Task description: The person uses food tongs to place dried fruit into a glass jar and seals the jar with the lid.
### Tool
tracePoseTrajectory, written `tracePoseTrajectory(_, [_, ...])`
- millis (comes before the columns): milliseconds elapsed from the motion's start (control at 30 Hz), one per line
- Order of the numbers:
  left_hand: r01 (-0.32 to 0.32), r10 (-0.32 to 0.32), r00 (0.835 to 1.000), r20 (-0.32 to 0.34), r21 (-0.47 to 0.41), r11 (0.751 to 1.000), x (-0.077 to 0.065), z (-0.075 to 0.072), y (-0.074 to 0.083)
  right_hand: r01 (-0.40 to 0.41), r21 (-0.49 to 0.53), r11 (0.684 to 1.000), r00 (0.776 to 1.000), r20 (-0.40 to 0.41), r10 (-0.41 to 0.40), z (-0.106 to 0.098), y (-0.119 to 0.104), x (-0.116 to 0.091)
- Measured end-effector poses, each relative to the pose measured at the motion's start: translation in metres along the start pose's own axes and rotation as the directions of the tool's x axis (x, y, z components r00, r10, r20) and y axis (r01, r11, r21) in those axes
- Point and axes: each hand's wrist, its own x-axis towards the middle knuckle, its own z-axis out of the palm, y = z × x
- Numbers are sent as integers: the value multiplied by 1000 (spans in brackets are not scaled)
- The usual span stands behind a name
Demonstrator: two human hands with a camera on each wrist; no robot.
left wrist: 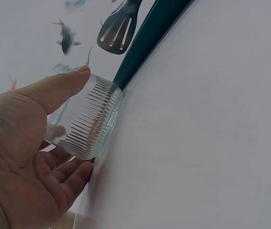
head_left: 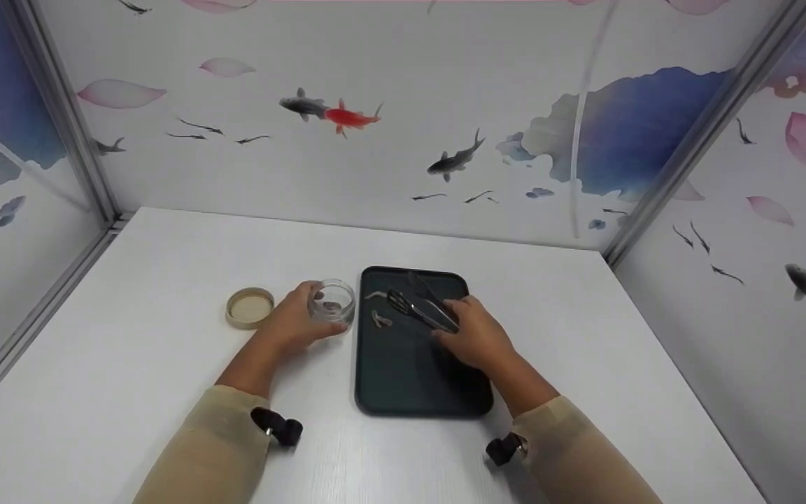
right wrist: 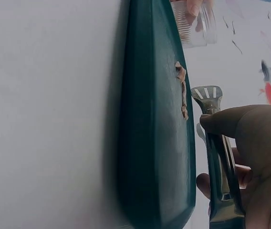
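My left hand (head_left: pixel 291 327) grips a clear glass jar (head_left: pixel 333 313) with ribbed sides (left wrist: pixel 95 119), thumb on one side and fingers on the other. The jar has no lid on, and small brownish bits show through its glass. In my right hand (head_left: pixel 478 334) are metal food tongs (right wrist: pixel 216 157), held between thumb and fingers. Their slotted end (head_left: pixel 397 301) is over the dark green tray (head_left: pixel 424 385), with nothing visible between the spread tips. Small brownish strips (head_left: pixel 380 320) lie on the tray near its left edge, also seen as shrivelled pieces (right wrist: pixel 182 90) in the right wrist view.
A round tan lid (head_left: pixel 250 308) lies on the white table (head_left: pixel 186 266), left of my left hand. The tray stands just right of the jar. Printed panels (head_left: pixel 389 168) with fish and petals enclose the table at the back and sides.
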Motion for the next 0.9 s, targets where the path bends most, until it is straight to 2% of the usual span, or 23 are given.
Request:
tracePoseTrajectory(233, [-4, 5, 1000, 12, -44, 999, 0, 0, 0, 25, -37, 999, 1000, 10, -24, 1, 4, 0])
tracePoseTrajectory(900, [-1, 1, 1000, 3, -13, 1000, 0, 1, 0, -12, 2, 1000, 1000, 10, 12, 6, 13, 3])
